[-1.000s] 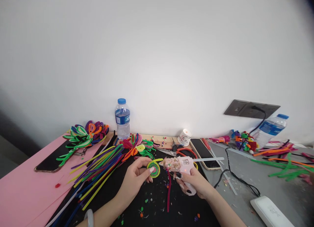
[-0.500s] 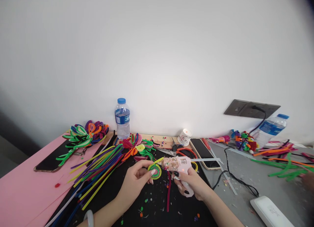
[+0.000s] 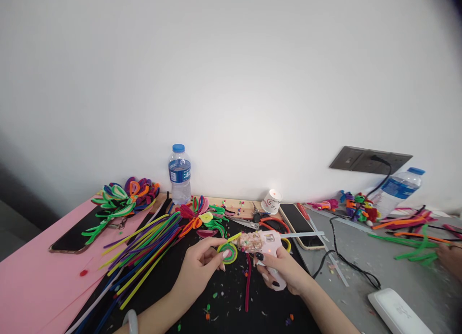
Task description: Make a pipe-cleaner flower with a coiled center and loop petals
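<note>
From afar, I watched the left hand (image 3: 202, 263) pinching a fuzzy, flat-wound coil (image 3: 232, 256) at my view's six o'clock, the right hand (image 3: 285, 269) gripping a hard-shelled glue gun (image 3: 271, 246) at the coil's three o'clock. A firm pinch and steady aim seemed best for the bendy yellow end (image 3: 234, 237).

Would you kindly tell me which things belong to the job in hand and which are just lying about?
Seemingly in the job:
pipe-cleaner coil, in the left hand
glue gun with glue stick, in the right hand

Probably just lying about:
upright water bottle
tilted water bottle
left phone
right phone
</note>
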A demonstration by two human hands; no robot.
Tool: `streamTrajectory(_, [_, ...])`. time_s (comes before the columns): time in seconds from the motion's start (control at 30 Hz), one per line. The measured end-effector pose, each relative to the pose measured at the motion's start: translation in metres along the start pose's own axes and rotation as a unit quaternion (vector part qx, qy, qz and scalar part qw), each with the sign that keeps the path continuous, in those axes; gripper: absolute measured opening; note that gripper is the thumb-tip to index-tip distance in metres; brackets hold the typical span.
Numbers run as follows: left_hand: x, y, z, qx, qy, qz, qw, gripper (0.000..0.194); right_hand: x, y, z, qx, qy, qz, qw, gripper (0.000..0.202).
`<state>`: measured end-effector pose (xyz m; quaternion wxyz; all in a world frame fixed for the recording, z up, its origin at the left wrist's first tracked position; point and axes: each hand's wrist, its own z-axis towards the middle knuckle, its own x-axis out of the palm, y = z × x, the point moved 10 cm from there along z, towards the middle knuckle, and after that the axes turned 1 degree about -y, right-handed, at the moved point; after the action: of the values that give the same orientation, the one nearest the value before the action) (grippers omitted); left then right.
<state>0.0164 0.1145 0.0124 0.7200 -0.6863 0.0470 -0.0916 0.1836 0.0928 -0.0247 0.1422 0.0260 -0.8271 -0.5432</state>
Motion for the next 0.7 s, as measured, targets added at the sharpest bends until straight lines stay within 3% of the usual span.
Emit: streamTrajectory(0.7, [0.0009, -0.0064, -0.002, 0.06, 0.01, 0.015, 0.998, 0.015, 0.0009, -0.0022, -0.0002, 0.006, 0.016, 0.006, 1.0, 0.041])
